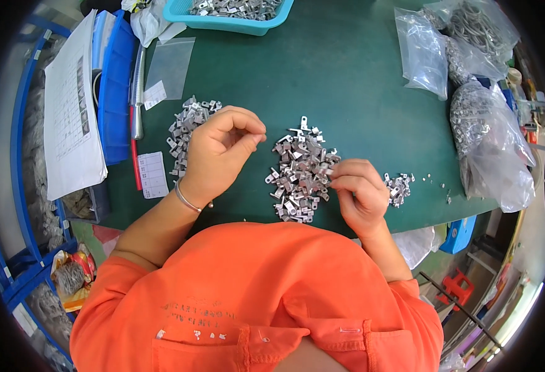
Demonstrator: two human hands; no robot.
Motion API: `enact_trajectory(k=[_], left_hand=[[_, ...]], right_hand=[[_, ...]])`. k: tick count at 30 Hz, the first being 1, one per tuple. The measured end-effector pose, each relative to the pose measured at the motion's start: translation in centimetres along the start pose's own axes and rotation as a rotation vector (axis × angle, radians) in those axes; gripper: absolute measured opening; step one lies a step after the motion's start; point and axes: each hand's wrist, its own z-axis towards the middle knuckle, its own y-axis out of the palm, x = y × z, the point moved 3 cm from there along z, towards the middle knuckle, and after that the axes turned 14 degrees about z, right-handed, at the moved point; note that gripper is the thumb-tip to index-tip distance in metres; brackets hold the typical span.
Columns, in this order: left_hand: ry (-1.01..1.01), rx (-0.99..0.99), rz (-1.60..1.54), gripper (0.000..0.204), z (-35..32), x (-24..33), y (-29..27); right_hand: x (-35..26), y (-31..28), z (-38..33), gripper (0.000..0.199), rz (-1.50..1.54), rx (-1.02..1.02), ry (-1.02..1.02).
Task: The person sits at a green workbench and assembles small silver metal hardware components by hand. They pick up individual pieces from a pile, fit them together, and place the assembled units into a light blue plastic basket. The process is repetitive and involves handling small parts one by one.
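A heap of small silver metal brackets [302, 170], bent pieces with a hole in one end, lies in front of me on the green table. My right hand [365, 192] is at the heap's right edge, thumb and forefinger closed on one small metal bracket [331, 174]. My left hand [220, 152] hovers between this heap and a second bracket pile [187, 133] on the left, which it partly covers. Its thumb and fingertips are pinched together; whatever may be between them is too small to make out.
A smaller bracket pile [399, 188] sits right of my right hand. Bags of metal parts [480, 133] line the table's right side. At the back stands a turquoise basket [235, 23] of brackets. Left are a blue bin [116, 93], a red pen [136, 164] and a paper label [153, 175].
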Motion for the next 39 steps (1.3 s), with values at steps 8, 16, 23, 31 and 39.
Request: enact_trajectory(k=[8,16,23,31,39], left_hand=[[-0.057,-0.151,0.158,0.011,-1.5,-0.3,0.8],[0.231,-0.309,0.647,0.051,0.5,-0.2,3.8],[0.433,-0.458,0.855,0.048,2.2,-0.6,7.5],[0.387,-0.398,0.752,0.029,1.9,-0.7,7.8],[0.284,-0.311,0.483,0.012,1.7,-0.5,8.1]], right_hand=[[0.1,-3.7,-3.1,0.015,-0.023,0.155,0.311],[-2.5,-7.8,-11.7,0.012,0.174,0.778,0.724],[-7.1,-7.6,-21.5,0.009,0.014,0.983,1.100],[-12.4,-1.7,-33.3,0.054,0.009,1.150,2.011],[-14.4,3.3,-36.6,0.054,0.801,0.807,2.410]])
